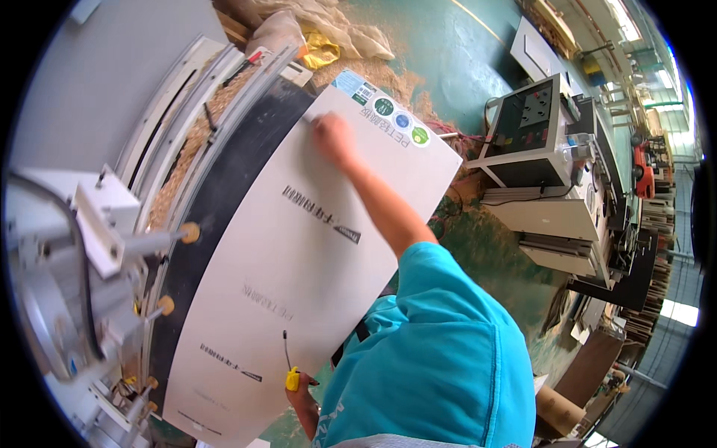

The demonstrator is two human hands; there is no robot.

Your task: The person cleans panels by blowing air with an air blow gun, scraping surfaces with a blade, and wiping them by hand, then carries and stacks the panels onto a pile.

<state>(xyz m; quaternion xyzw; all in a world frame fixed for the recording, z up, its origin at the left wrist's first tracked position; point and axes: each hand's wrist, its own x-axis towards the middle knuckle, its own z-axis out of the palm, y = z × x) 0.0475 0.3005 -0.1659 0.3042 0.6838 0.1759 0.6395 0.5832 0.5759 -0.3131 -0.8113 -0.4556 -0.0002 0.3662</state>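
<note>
Right arm: stretched forward and up across the panel, bare forearm, teal short sleeve point(441, 328) at the shoulder.

Right hand point(332, 138): at the far end of the white laminated panel point(299, 246), fingers curled, resting on the face near its upper edge. Blurred; whether it pinches anything cannot be told.

Left hand point(302, 399): low, at the panel's near right edge, closed around a small tool with a yellow handle point(292, 379). A thin dark shaft rises from the handle over the panel face.

Panel: long white board with grey printed marks and three round stickers point(402, 119) near the far corner. It lies flat on the machine bed, its left long side against a black strip point(216, 216).

Machine: pale grey body point(97, 82) to the left, with a row of rods tipped with tan knobs point(189, 232) pointing toward the panel. Sawdust point(190, 145) fills a channel beside the black strip.

Room: green-painted workshop floor point(448, 52), heaped sawdust and crumpled sacks point(328, 33) at the far end. To the right, a white control cabinet with a dark top panel point(534, 123), then stacked boards point(657, 246) and further machines along the wall.
</note>
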